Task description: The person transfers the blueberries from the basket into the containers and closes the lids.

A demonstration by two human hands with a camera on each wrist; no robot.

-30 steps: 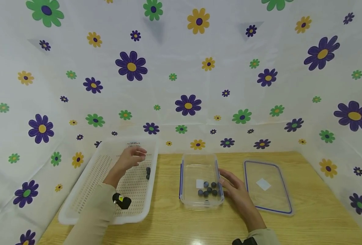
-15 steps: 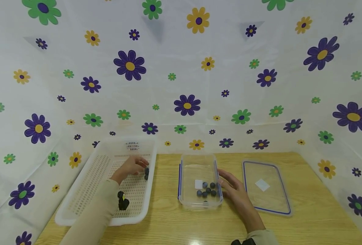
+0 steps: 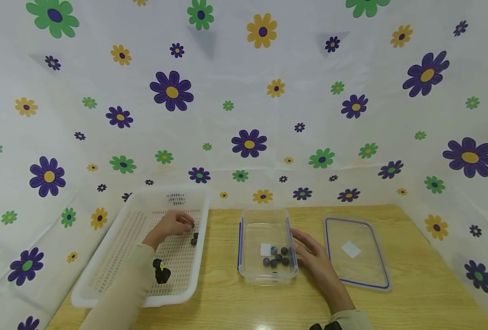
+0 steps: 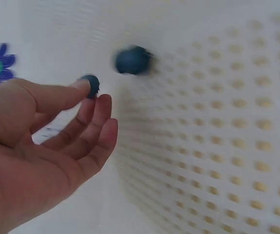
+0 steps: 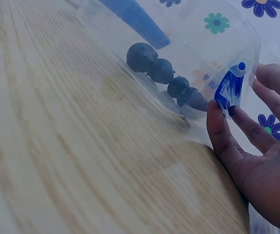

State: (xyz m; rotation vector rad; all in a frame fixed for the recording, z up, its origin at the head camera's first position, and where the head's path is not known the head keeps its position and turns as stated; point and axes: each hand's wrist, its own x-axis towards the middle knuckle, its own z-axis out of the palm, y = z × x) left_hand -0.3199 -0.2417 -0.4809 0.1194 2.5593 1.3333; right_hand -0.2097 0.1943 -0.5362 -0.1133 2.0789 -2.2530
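Note:
In the left wrist view, my left hand pinches a blueberry between thumb and fingers, inside the white perforated basket. Other blueberries lie beside it, against the basket's right wall. My right hand rests against the right side of a clear plastic food container. Its thumb and fingertips touch that side around a blue-edged locking flap. Several blueberries sit in the front part of the container, near a white label.
The container's clear lid, with a blue seal and a white label, lies flat on the wooden table to the right. A flower-patterned sheet closes off the back and sides.
My left hand has lowered to the berries by the basket's right wall, taken hold of one blueberry and drawn it slightly away from the others. My right hand stays at the container.

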